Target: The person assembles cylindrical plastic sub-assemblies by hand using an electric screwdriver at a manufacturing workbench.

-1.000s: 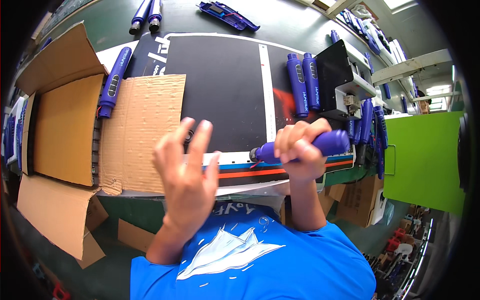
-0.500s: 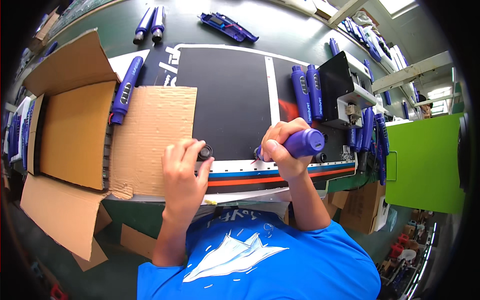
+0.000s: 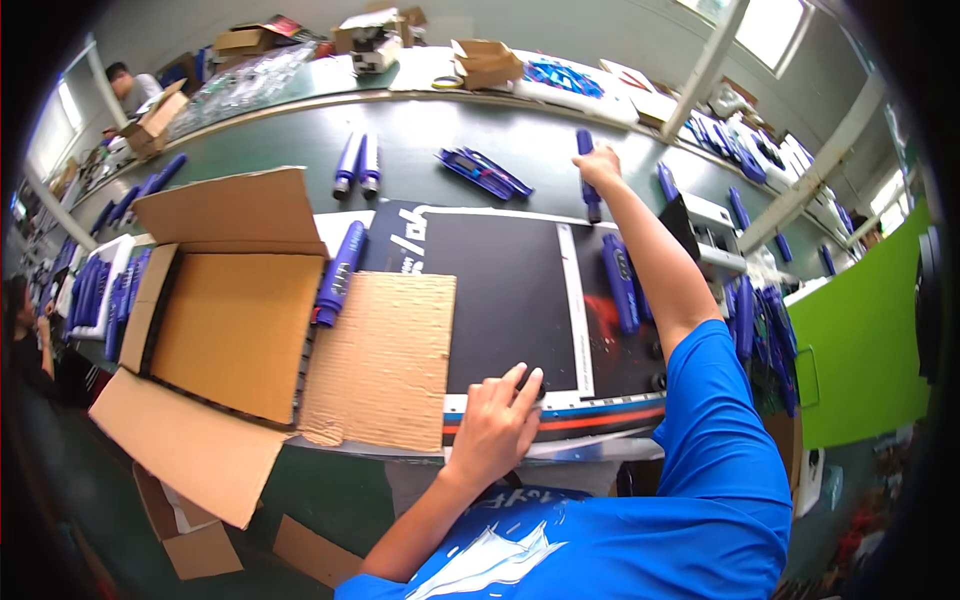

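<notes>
the left hand (image 3: 495, 420) is hovering half-curled over the black mat (image 3: 510, 300); what it is holding, if anything, is unclear. farther out, rightward, the right hand (image 3: 600, 166) is gripping a purple cylinder (image 3: 590, 193), its long axis running away from the left hand, dark end nearer.

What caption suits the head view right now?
Right hand holds a purple tube out over the bench; left hand at the black mat, open box farther left.
</notes>
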A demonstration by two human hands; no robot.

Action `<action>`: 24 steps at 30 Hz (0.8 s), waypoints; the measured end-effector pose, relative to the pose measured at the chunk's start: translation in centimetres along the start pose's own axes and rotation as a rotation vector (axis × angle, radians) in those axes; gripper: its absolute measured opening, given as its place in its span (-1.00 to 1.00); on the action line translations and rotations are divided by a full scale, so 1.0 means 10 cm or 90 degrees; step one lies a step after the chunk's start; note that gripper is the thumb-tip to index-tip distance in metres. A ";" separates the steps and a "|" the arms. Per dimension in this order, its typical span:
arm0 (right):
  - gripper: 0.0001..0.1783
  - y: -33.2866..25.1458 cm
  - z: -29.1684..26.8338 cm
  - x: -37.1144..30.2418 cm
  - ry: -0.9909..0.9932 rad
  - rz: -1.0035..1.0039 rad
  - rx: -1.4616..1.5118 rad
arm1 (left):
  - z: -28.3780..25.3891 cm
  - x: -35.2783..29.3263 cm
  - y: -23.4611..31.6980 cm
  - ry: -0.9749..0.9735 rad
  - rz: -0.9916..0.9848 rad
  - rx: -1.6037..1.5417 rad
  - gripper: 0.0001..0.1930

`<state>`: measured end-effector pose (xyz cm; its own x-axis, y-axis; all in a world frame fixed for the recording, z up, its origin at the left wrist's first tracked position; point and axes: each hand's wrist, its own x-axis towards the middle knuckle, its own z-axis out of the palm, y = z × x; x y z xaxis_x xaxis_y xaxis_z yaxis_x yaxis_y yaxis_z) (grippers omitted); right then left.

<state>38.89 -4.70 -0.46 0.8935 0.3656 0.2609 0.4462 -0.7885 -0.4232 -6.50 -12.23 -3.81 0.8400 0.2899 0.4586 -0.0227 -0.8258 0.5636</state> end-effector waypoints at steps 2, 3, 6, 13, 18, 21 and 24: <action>-0.57 0.05 0.04 0.11 -0.078 0.048 0.007 | -0.01 -0.03 0.00 -0.001 -0.017 -0.022 -0.49; -0.57 0.00 0.09 0.08 -0.080 0.040 0.018 | -0.01 -0.05 0.03 0.001 -0.019 -0.025 -0.49; -0.74 -0.22 0.11 -0.26 0.108 -0.155 -0.144 | -0.09 -0.16 0.13 0.020 -0.017 -0.081 -0.50; 0.28 -0.94 0.26 -0.83 -0.236 -0.189 -0.041 | -0.01 -0.09 0.10 -0.002 -0.016 -0.009 -0.52; -0.26 -1.42 0.77 -0.97 -0.214 -0.340 -0.105 | -0.01 -0.22 0.09 0.021 -0.058 0.031 -0.54; -0.46 -0.92 0.86 -0.66 -0.072 -0.244 -0.104 | 0.19 -0.08 0.27 0.003 0.002 0.010 -0.54; -0.53 -1.07 0.73 -0.88 -0.113 -0.233 -0.108 | 0.13 -0.13 0.22 -0.004 -0.017 0.016 -0.55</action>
<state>26.65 4.15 -4.58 0.6797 0.7033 0.2083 0.7334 -0.6560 -0.1784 -6.93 -15.03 -4.12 0.8431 0.3096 0.4396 0.0134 -0.8294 0.5585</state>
